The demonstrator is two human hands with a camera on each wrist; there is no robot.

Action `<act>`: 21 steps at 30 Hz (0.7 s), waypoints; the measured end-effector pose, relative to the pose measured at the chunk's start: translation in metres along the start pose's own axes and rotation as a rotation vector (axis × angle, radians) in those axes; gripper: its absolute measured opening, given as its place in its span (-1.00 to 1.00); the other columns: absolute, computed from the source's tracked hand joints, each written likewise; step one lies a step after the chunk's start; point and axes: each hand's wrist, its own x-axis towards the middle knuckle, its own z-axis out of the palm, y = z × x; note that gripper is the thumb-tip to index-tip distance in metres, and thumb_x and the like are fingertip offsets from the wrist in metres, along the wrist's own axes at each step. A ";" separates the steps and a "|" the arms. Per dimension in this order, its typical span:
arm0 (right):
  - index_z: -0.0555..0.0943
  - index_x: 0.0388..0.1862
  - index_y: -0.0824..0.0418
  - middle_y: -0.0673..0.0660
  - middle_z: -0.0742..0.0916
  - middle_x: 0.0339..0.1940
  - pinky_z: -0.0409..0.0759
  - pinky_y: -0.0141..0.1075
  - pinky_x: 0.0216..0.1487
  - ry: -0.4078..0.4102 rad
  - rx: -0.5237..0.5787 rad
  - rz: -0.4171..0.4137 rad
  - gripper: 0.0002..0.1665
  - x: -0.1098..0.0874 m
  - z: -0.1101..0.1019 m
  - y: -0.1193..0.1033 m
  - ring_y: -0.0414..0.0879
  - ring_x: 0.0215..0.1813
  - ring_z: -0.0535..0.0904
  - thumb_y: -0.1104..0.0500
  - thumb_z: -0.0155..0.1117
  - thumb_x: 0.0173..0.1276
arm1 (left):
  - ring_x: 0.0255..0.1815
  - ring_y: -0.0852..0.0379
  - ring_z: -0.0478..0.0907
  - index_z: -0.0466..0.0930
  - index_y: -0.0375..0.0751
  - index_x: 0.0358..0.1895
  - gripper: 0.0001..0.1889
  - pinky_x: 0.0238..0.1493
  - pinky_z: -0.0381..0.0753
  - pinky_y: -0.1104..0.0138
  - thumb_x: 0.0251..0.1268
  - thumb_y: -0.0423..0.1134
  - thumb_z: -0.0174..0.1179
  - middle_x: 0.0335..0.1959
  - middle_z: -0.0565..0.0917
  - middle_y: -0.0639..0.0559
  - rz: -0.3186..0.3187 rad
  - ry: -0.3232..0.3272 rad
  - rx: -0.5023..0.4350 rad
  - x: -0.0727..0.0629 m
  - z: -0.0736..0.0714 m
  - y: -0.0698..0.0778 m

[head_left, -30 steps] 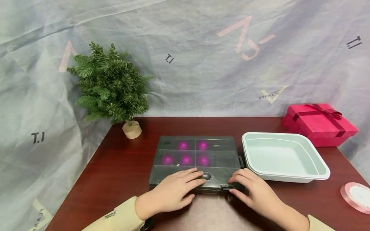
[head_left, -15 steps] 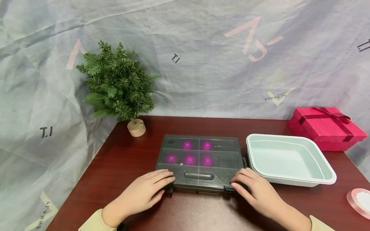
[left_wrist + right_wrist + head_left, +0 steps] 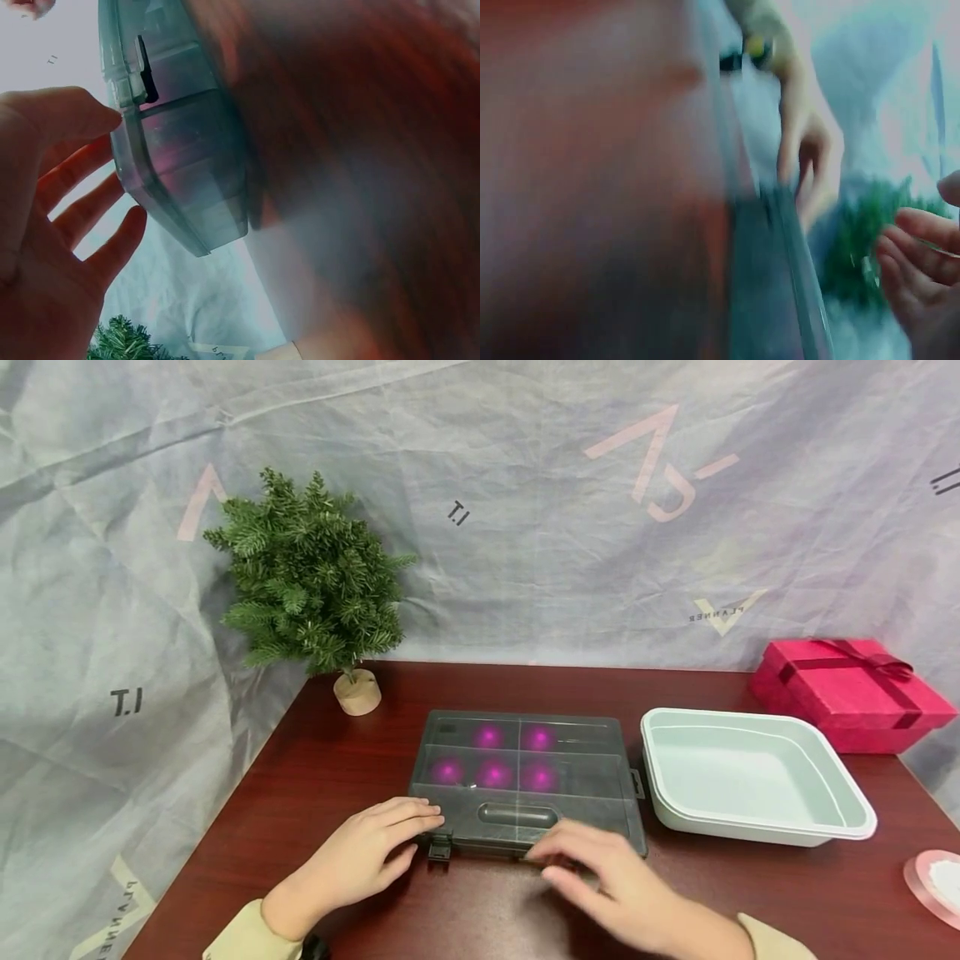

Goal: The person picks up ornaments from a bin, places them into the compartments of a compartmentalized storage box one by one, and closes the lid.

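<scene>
A dark see-through compartment box [image 3: 525, 793] lies with its lid down on the table in the head view. Several round, glowing magenta things [image 3: 493, 772] show through the lid. My left hand [image 3: 367, 847] rests at the front left corner, fingers fairly straight against the lid edge. Beside it, a black latch [image 3: 439, 850] sticks out from the front; the left wrist view shows this latch [image 3: 146, 71] tilted away from the box wall. My right hand [image 3: 611, 877], blurred, hovers at the front edge right of the middle, fingers loosely bent. It hides the right part of that edge.
A pale green tub [image 3: 757, 777] stands right of the box. Behind it sits a red gift box [image 3: 847, 693] with a ribbon bow. A pink ribbon spool [image 3: 933, 885] lies at the right edge. A small artificial fir tree [image 3: 322, 581] stands back left.
My left hand has moved left from the lid's middle to the front left corner. My right hand has left the right front corner and shifted left along the front edge. The view has turned slightly.
</scene>
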 end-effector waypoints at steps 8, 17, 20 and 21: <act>0.46 0.32 0.55 0.31 0.75 0.03 0.66 -0.20 0.06 -0.273 1.078 0.627 -0.54 0.009 0.061 -0.002 -0.05 -0.01 0.72 0.24 0.02 0.63 | 0.25 0.06 0.55 0.67 -0.17 0.20 -0.51 0.17 0.59 0.14 0.13 -0.44 0.38 0.20 0.64 0.06 -0.034 -0.035 -0.025 0.000 -0.002 0.001; 0.16 0.58 0.46 0.31 0.53 0.41 0.53 -0.19 0.24 -0.153 1.390 0.938 -0.25 0.015 0.091 0.010 0.04 0.31 0.55 0.14 0.04 0.55 | 0.26 0.08 0.53 0.66 -0.17 0.21 -0.50 0.17 0.58 0.14 0.14 -0.44 0.39 0.21 0.63 0.05 -0.037 -0.051 -0.031 0.000 -0.003 0.002; 0.14 0.59 0.45 0.32 0.46 0.48 0.50 -0.19 0.26 -0.116 1.401 0.922 -0.24 0.019 0.097 0.012 0.06 0.37 0.50 0.17 0.03 0.52 | 0.26 0.10 0.53 0.66 -0.16 0.21 -0.50 0.17 0.58 0.15 0.14 -0.44 0.40 0.20 0.63 0.06 -0.035 -0.048 -0.026 0.000 -0.004 0.001; 0.14 0.59 0.46 0.33 0.45 0.48 0.50 -0.20 0.25 -0.101 1.402 0.915 -0.24 0.019 0.098 0.012 0.07 0.37 0.49 0.18 0.03 0.51 | 0.26 0.10 0.53 0.66 -0.15 0.21 -0.50 0.17 0.58 0.15 0.14 -0.43 0.40 0.20 0.63 0.06 -0.035 -0.048 -0.025 0.000 -0.004 0.001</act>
